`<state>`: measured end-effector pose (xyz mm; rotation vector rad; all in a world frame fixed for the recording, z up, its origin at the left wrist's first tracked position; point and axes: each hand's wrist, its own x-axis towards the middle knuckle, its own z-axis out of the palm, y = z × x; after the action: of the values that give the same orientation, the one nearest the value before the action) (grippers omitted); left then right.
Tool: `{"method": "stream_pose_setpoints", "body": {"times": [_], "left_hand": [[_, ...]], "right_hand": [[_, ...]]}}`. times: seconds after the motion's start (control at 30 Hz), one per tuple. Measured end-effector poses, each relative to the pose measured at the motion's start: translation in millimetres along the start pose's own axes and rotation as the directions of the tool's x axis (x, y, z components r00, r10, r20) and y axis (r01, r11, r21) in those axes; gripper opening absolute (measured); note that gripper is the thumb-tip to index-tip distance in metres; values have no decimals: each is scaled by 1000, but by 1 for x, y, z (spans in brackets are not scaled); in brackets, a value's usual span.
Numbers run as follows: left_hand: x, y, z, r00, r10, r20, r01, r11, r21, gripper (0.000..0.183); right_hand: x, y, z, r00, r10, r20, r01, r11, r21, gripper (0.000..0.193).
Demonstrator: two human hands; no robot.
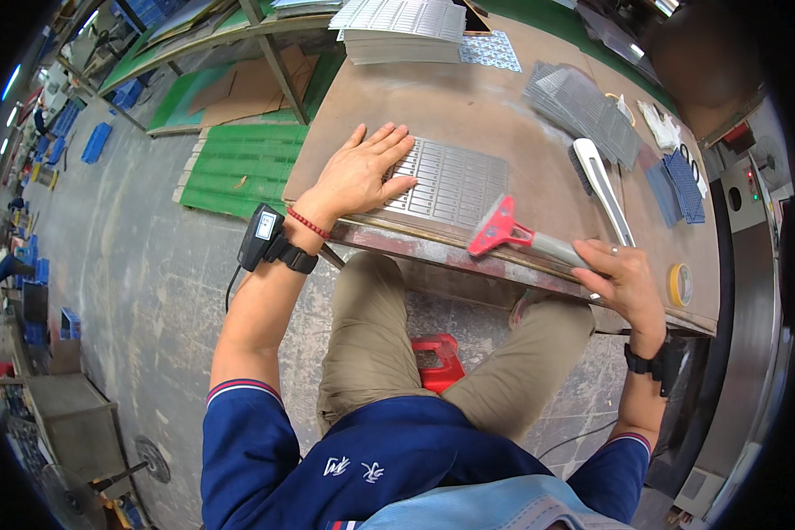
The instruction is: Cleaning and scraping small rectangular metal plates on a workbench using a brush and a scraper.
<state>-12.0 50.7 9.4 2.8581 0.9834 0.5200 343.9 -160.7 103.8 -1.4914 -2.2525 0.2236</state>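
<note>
A flat silver sheet (459, 181), marked off into rows of small rectangular plates, lies on the brown tabletop near its front edge. My left hand (362, 170) rests flat on the sheet's left side, fingers spread. In my right hand (623, 278) is a scraper (512, 231) with a red head and grey handle. Its blade end reaches over the sheet's front right corner; whether it touches cannot be made out. A white-handled brush (599, 185) with dark bristles lies on the table beyond my right hand.
A tall stack of similar sheets (404, 40) stands at the back, beside a blue patterned sheet (490, 51). Grey sheets (583, 106) lie fanned at the right, near white gloves (660, 126) and a yellow tape roll (680, 284). Green pallet (238, 168) left; red stool (439, 362) below.
</note>
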Motion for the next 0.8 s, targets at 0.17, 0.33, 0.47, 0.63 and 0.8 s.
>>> {"method": "stream_pose_setpoints", "body": {"times": [0.17, 0.33, 0.47, 0.63, 0.8], "left_hand": [[-3, -3, 0, 1000, -22, -7, 22, 999, 23, 63], [2, 0, 2, 1000, 4, -19, -4, 1000, -7, 63], [-3, -1, -2, 1000, -6, -13, 6, 1000, 3, 63], [3, 1, 4, 999, 25, -37, -26, 1000, -4, 62], [-2, 0, -1, 1000, 0, -18, 1, 1000, 6, 63]], "right_hand": [[14, -6, 8, 999, 47, 19, -47, 998, -33, 33], [17, 4, 2, 1000, 2, 22, -2, 1000, -14, 31], [33, 4, 5, 1000, 19, 13, -20, 1000, 11, 31], [39, 17, 1, 997, 50, 63, -52, 998, 30, 32], [52, 20, 0, 994, 87, 72, -89, 996, 26, 31]]}}
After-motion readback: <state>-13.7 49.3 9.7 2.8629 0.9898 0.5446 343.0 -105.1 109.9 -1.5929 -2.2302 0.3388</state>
